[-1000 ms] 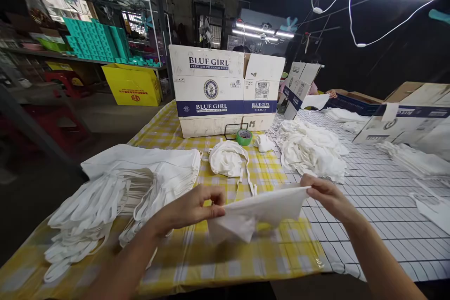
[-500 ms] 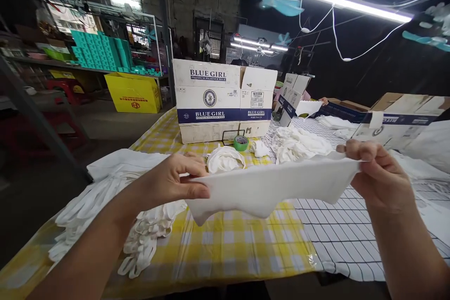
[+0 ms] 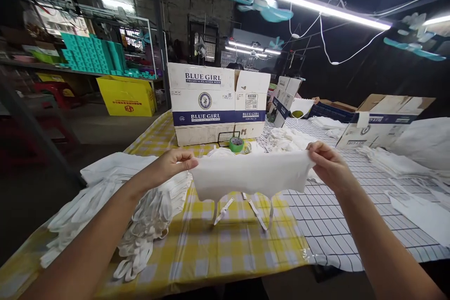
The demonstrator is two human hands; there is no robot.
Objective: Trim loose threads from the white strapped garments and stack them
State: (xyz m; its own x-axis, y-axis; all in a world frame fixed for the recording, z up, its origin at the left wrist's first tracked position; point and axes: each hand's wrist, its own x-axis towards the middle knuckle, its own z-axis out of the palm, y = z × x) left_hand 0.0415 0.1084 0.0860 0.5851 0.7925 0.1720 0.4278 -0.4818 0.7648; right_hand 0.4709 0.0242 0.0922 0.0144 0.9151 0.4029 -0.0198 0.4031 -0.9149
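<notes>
A white strappy top (image 3: pixel 251 173) is stretched level above the yellow checked cloth, its thin straps hanging down below. My left hand (image 3: pixel 176 161) pinches one upper corner of it, and my right hand (image 3: pixel 325 161) pinches the opposite one. Left of it, a thick stack of white tops (image 3: pixel 116 168) lies with loops of straps (image 3: pixel 140 243) trailing toward the front edge. Behind the held top, a loose white piece (image 3: pixel 221 151) is mostly hidden. A heap of white tops (image 3: pixel 288 138) rests farther back to the right.
A Blue Girl carton (image 3: pixel 207 103) stands at the back, a green tape roll (image 3: pixel 236 144) before it. Another carton (image 3: pixel 376 126) and flat white pieces (image 3: pixel 418 211) lie at right on the grid cloth (image 3: pixel 326 229). Beyond, a co-worker's hand (image 3: pixel 316 100) holds white cloth (image 3: pixel 301 107).
The top was slack and low, then was lifted and spread between both hands. It now hangs wide with its straps dangling. My right hand has come back left from its widest reach.
</notes>
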